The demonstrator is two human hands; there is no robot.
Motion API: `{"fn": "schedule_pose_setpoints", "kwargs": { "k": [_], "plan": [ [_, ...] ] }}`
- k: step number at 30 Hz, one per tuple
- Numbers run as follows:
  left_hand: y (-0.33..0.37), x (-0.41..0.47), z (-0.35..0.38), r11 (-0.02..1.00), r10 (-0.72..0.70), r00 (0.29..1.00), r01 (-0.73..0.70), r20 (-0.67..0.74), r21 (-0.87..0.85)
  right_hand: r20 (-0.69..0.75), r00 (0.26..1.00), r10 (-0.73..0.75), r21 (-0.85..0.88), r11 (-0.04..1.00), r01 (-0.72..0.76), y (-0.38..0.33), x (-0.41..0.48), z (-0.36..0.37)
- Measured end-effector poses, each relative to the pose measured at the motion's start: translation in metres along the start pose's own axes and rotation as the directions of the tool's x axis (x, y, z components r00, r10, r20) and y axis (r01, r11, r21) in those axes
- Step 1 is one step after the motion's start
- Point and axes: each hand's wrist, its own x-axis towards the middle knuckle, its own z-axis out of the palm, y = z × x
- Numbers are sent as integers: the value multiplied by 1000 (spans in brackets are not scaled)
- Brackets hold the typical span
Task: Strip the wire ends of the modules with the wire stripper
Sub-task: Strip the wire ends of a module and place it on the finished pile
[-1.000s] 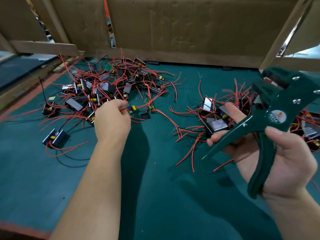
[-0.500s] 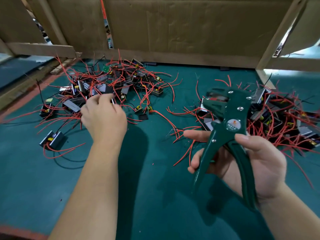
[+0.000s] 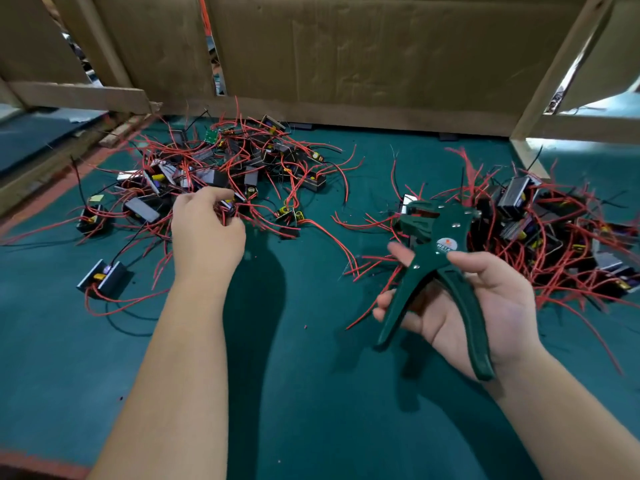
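Reaching out over the green worktop point(image 3: 311, 375), the left hand point(image 3: 207, 237) has its back up and its fingers point(image 3: 211, 197) curled down into the near edge of the left pile of modules point(image 3: 214, 174). Red wires point(image 3: 162, 216) poke out around the fingertips, but I cannot tell if they pinch one. The right hand point(image 3: 485, 306) is nearer, on the right, palm up. It holds the green wire stripper point(image 3: 438, 237) with its head pointing far and up. The thumb lies on top near the round label, the fingers curl under the left handle, and the two handles stand wide apart. Just past the tool's head sits the right pile of modules point(image 3: 540, 223) in a messy tangle. One small module point(image 3: 104, 277) lies alone on the near left. A brown cardboard wall point(image 3: 346, 57) and wooden bars point(image 3: 554, 64) close the far side.
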Motion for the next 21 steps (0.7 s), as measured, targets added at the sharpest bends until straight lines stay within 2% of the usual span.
{"fn": "schedule_pose_setpoints", "kwargs": {
  "k": [3, 5, 7, 9, 11, 15, 18, 21],
  "plan": [
    [0, 1, 1, 997, -65, 998, 65, -4, -41, -85, 989, -119, -26, 993, 117, -4, 2, -3],
    [0, 0, 2, 995, -104, 993, 104, 48, -3, -86, 977, -197, -70, 979, 191, -5, 3, -5],
    [0, -2, 3, 994, -106, 990, 104, 89, 29, -53, 976, -211, -90, 974, 206, -4, 3, -7],
    [-1, -2, 2, 995, -100, 991, 98, 84, 28, 5, 987, -161, -131, 978, 161, -3, 2, -9],
    [-2, -2, 2, 995, -94, 993, 92, 68, 25, 90, 995, -39, -132, 990, 51, -2, 0, -9],
    [-1, -5, 5, 994, -96, 993, 92, 68, 51, 238, 947, 217, -69, 976, -207, 3, 0, -7],
    [0, -4, 4, 996, -87, 996, 88, 14, -23, 176, 926, 334, -88, 942, -323, 7, 7, -5],
    [4, -5, 1, 987, -44, 990, 23, -131, -160, 72, 944, 323, -110, 943, -315, 8, 13, -2]
  ]
}}
